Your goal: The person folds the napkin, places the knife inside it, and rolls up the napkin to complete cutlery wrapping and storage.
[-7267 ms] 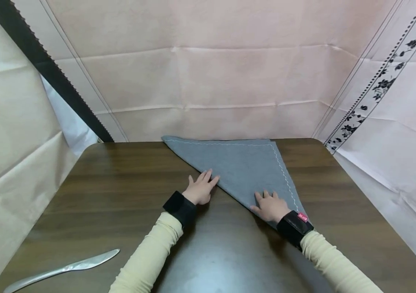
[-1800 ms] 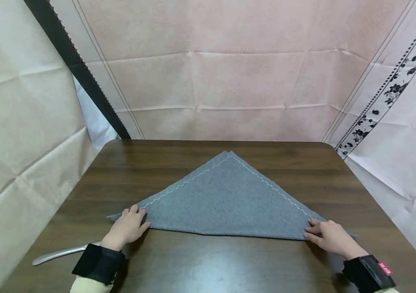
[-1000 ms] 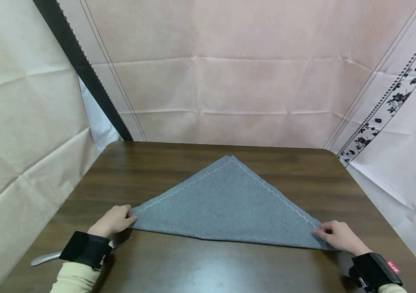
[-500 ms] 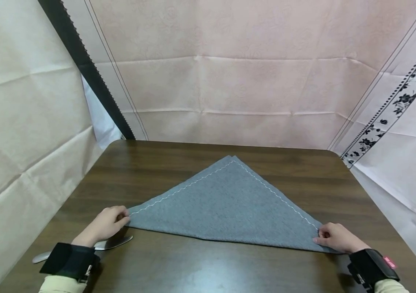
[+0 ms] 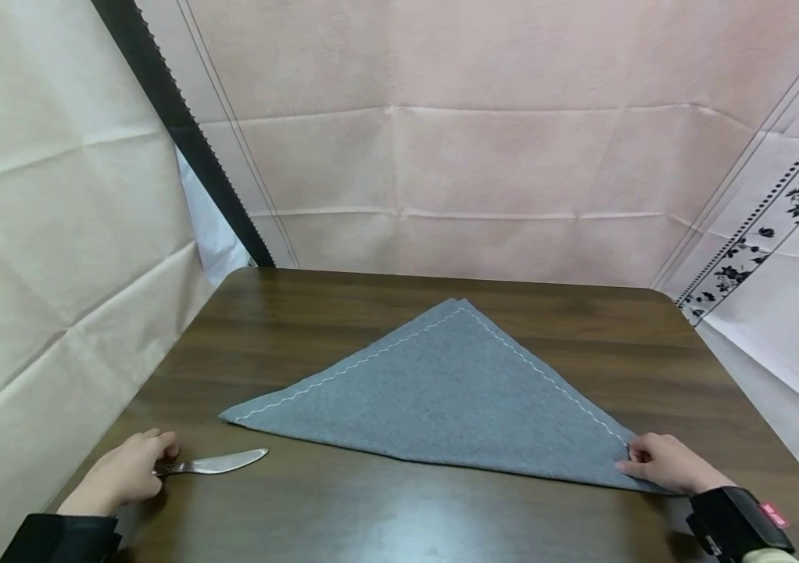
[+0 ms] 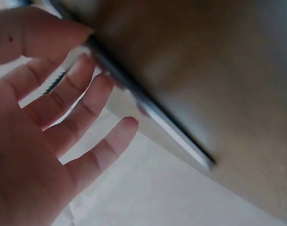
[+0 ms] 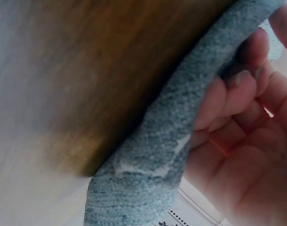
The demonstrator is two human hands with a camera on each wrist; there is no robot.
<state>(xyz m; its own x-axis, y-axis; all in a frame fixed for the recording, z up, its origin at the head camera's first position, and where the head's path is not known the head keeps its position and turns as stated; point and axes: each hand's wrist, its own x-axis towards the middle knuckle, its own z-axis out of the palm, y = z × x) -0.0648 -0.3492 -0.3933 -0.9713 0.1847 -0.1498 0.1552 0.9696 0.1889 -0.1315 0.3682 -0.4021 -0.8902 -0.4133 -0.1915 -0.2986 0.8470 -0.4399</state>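
A grey-blue cloth (image 5: 428, 399) with white stitching along two edges lies folded into a triangle on the table, its point toward the far side. At its right corner my right hand (image 5: 670, 461) pinches the fabric; the right wrist view shows curled fingers (image 7: 228, 96) against the cloth's edge. My left hand (image 5: 125, 469) is apart from the cloth, at the left, with thumb and fingertips on the handle of a silver table knife (image 5: 227, 462). The blade points right, just below the cloth's left corner. Most of the handle is hidden by the left hand.
The dark wooden table (image 5: 301, 328) has rounded far corners. Pale sheets hang behind and at both sides, with a black strip (image 5: 188, 133) at left and a floral border (image 5: 768, 227) at right. Black bands wrap both wrists.
The cloth went from a slanted triangle to one with its fold facing me. My left hand has let go of its left corner and moved left and nearer to the knife's handle. The right hand stays.
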